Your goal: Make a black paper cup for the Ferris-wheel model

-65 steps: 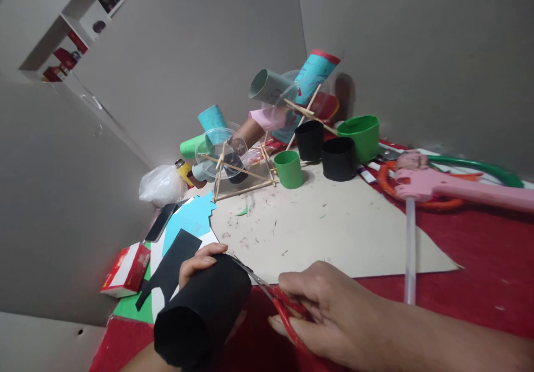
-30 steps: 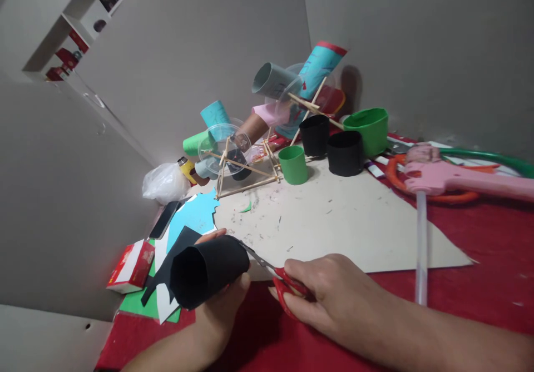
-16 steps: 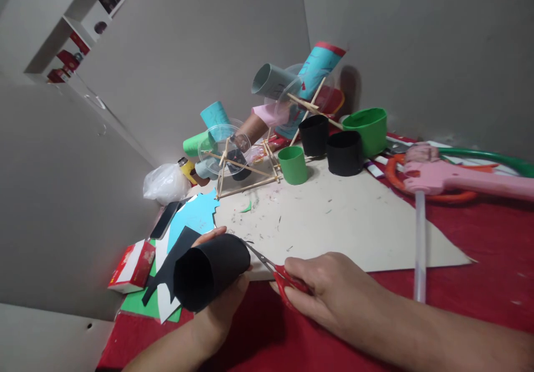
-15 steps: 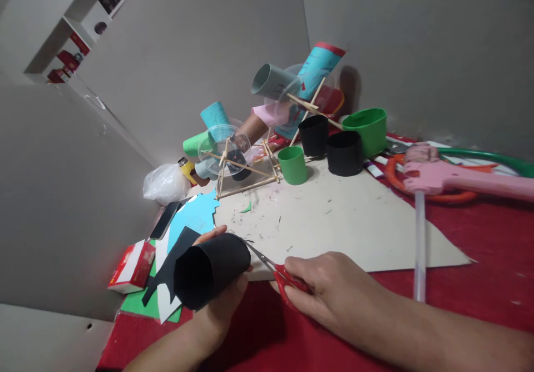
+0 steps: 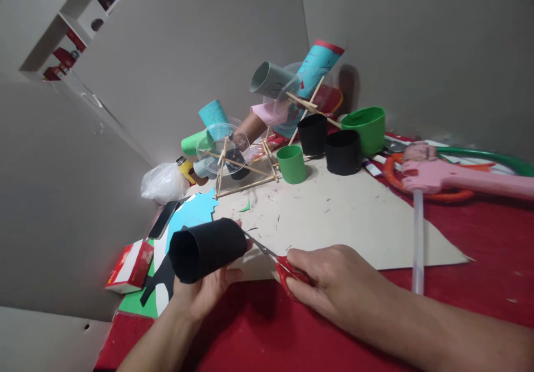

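A black paper tube (image 5: 214, 248) lies sideways in my left hand (image 5: 204, 292), its open end facing left. The fingers wrap it from below and behind, partly hidden by the tube. My right hand (image 5: 329, 280) grips red-handled scissors (image 5: 287, 272), thumb and fingers in the handles. Their blades point up and left and reach the tube's right rim; whether they bite into the paper I cannot tell. Beyond the hands, a cream sheet (image 5: 334, 222) with small scraps bears a wooden-stick frame (image 5: 246, 186) holding a clear disc with coloured paper tubes (image 5: 214, 119).
Short black cups (image 5: 343, 152) and green cups (image 5: 291, 164) stand at the back. To the right lies a pink glue gun (image 5: 450, 177) with a clear glue stick. Coloured paper (image 5: 194, 213), a phone (image 5: 164, 219) and a red box (image 5: 130, 266) are at left.
My left hand has raised the black tube slightly and turned it, so more of the palm shows beneath. The scissors stay at its right rim, shifted only a little.
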`<state>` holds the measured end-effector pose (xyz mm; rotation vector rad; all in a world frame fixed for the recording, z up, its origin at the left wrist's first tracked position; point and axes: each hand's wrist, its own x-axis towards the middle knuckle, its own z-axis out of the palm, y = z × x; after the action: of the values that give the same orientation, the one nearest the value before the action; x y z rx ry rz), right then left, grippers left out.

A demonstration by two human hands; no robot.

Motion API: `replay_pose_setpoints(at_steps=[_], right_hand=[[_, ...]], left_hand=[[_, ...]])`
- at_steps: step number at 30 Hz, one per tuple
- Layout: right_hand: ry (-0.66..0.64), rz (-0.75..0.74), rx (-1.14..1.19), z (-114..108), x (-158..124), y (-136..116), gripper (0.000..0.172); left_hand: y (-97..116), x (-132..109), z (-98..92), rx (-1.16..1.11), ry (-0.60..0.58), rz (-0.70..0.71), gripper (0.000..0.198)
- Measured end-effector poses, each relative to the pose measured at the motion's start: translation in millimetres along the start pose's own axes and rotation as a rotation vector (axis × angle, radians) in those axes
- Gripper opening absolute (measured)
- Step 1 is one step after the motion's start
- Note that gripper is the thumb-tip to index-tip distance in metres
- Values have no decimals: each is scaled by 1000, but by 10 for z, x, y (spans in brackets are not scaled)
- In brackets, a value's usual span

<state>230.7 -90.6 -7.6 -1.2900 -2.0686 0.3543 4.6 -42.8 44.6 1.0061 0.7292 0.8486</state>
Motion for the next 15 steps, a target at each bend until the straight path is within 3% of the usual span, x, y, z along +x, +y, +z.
replay_pose_setpoints(at_steps=[6, 10, 15], right_hand=[[22, -99, -58, 29, -31, 18, 19], [3, -106, -97, 34, -16, 25, 18], [-72, -15, -58, 40, -19, 31, 19]], left_hand=[[14, 52, 68, -141, -9, -226, 57], [-14, 75, 45, -189, -78, -262, 48], [-64, 62, 8, -268, -54, -266, 40]])
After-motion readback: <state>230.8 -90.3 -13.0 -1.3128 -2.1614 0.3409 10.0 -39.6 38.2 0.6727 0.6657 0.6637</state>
